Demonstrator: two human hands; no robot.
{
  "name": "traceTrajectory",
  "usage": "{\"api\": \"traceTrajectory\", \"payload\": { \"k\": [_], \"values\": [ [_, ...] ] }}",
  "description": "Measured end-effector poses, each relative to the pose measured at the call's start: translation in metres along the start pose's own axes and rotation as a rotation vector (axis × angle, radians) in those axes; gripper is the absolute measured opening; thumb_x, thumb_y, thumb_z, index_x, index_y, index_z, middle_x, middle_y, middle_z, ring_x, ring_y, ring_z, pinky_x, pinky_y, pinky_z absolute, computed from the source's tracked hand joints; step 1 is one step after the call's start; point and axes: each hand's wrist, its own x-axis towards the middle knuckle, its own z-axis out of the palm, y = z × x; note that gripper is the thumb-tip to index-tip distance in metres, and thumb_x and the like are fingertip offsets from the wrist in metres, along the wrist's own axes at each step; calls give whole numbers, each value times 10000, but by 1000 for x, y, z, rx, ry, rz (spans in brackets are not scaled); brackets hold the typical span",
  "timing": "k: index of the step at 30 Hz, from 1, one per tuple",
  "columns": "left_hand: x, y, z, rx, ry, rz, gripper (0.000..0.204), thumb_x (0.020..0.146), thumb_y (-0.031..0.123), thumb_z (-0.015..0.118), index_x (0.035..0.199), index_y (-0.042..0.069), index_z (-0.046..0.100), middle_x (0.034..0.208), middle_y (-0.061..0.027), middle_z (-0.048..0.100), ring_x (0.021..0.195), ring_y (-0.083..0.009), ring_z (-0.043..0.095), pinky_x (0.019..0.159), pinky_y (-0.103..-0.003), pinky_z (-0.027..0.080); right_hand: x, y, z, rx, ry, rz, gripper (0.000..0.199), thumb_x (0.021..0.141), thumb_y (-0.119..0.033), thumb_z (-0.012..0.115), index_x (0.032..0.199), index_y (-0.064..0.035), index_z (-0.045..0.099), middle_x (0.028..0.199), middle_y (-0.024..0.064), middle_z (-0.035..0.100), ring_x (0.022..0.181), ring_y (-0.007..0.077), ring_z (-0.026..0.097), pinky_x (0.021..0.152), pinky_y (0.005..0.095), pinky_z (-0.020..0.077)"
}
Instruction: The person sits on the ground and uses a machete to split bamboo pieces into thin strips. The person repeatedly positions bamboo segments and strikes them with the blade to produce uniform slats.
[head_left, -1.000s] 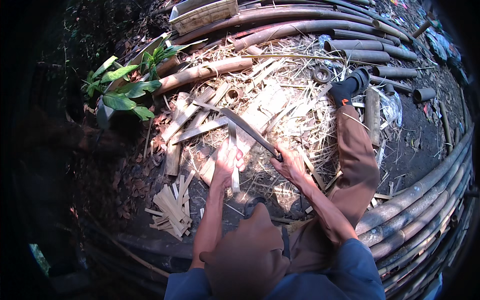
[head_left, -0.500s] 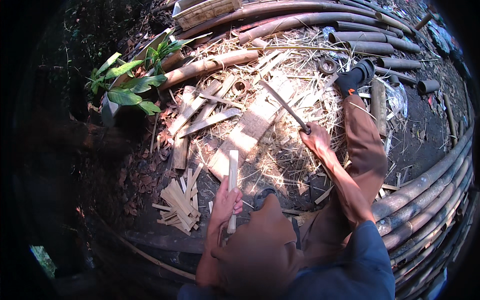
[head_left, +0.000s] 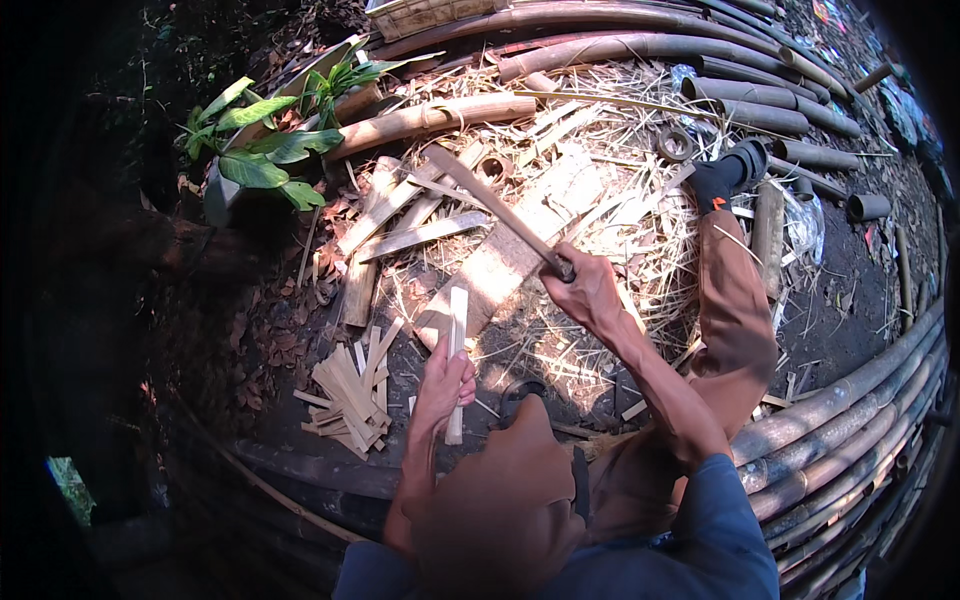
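Observation:
My left hand [head_left: 442,388] is closed around a pale split bamboo strip [head_left: 458,318], held nearly upright in front of my bent knee. In my closed right hand [head_left: 587,287] is a machete [head_left: 490,198], its long narrow blade raised and slanting up to the far left. The blade and the strip are apart. Below the blade lies a flat wooden board [head_left: 512,250], sunlit and strewn with shavings. Beside my left hand, on the ground, rests a loose pile of cut bamboo strips [head_left: 350,395].
Bamboo poles [head_left: 840,410] lie stacked at the right, and others stretch across the far side. Split bamboo pieces [head_left: 420,236] and shavings [head_left: 640,230] litter the ground. A leafy plant [head_left: 265,160] stands at far left, a pale crate [head_left: 430,14] at the back. My outstretched leg [head_left: 735,290] bounds the right.
My right hand has moved left and nearer, and the machete has swung left with it, its tip now farther left. The left hand keeps the strip, shifted slightly.

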Motion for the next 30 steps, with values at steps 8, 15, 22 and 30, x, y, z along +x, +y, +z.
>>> {"api": "traceTrajectory", "payload": {
  "k": [8,15,22,30],
  "values": [
    [-4,25,22,5,11,-39,284,999,154,495,1252,50,418,723,-11,429,522,-52,388,426,-203,336,-5,57,51,-383,-136,-247,257,786,-242,718,851,-46,564,571,52,557,449,235,544,460,378,466],
    [-50,-23,-42,-8,188,7,305,1047,240,403,1295,63,423,730,0,411,547,-59,396,466,-212,366,64,60,14,-33,227,3,229,862,-227,628,860,0,653,607,29,593,544,89,505,520,266,418],
    [43,0,-11,-89,344,596,338,1029,213,466,1302,21,412,841,-55,590,729,-140,582,684,-278,503,64,144,93,355,138,-198,183,836,-173,641,935,-22,613,679,109,579,606,174,552,559,351,431],
    [108,-10,-26,-58,382,632,288,978,143,563,1231,24,492,1149,-138,626,1053,-192,611,844,-302,518,27,85,106,-213,112,99,238,837,-266,601,849,-37,537,737,219,631,709,413,641,627,487,500]
  ]
}}
